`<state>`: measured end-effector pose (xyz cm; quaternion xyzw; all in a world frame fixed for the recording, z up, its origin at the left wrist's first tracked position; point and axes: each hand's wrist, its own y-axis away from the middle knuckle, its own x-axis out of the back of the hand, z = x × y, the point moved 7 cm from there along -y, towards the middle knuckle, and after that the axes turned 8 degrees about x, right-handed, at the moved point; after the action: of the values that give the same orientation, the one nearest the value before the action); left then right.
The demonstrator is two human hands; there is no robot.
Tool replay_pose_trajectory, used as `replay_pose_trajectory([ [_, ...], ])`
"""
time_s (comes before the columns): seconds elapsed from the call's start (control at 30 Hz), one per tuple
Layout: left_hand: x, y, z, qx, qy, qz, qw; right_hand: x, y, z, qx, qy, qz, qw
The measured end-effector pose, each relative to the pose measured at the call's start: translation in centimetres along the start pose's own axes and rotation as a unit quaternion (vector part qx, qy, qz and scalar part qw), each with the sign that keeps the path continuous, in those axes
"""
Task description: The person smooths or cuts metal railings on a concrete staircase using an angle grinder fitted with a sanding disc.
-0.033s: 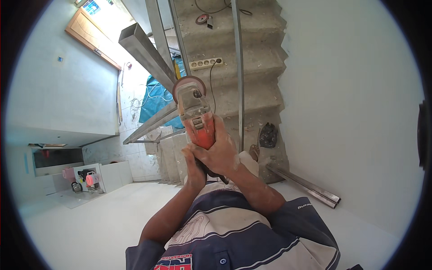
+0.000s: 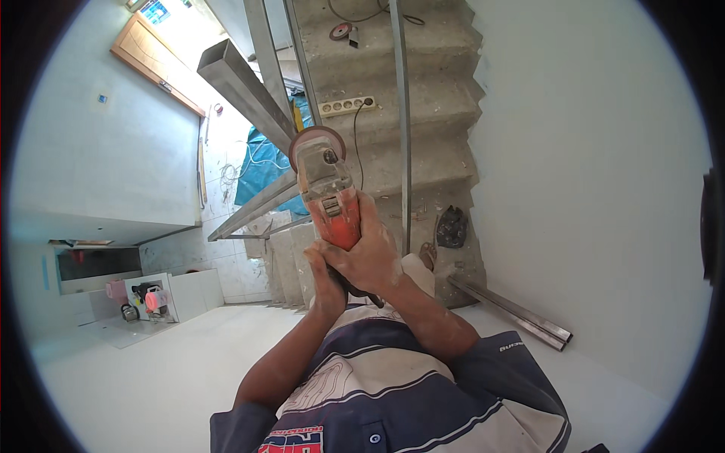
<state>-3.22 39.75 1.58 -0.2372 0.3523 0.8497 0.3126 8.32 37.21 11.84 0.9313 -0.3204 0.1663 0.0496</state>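
A dusty red angle grinder (image 2: 338, 219) is held out in front of my body with its disc end pointing away from me. My right hand (image 2: 371, 253) wraps round the red body. My left hand (image 2: 325, 281) is closed on the rear part, lower down, and the fingers are partly hidden under the tool. The round brown grinding disc (image 2: 335, 138) lies at the corner where a thick square steel tube (image 2: 245, 90) meets a lower metal rail (image 2: 257, 205). Whether the disc touches the metal I cannot tell.
Concrete stairs (image 2: 438, 132) carry a white power strip (image 2: 347, 106), a spare disc (image 2: 340, 32) and a black plastic bag (image 2: 451, 226). An upright metal bar (image 2: 402, 128) stands right of the grinder. Steel profiles (image 2: 513, 313) lie near the right wall. A blue tarp (image 2: 257, 170) is below, left.
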Motion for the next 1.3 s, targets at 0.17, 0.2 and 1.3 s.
replay_pose_trajectory([
  [0.17, -4.3, 0.2, 2.4, -0.096, -0.019, 0.021, 0.995, 0.8, -1.0, 0.0, 0.033, -0.003, -0.001, 0.999],
  [0.2, -4.2, -0.1, 2.2, -0.103, -0.019, 0.029, 0.994, 1.0, -1.2, -0.3, 0.029, -0.013, -0.013, 0.999],
  [1.3, -10.7, -6.2, -6.3, -0.079, -0.379, 0.381, 0.840, 4.5, -12.1, 12.6, -0.071, -0.129, -0.225, 0.963],
])
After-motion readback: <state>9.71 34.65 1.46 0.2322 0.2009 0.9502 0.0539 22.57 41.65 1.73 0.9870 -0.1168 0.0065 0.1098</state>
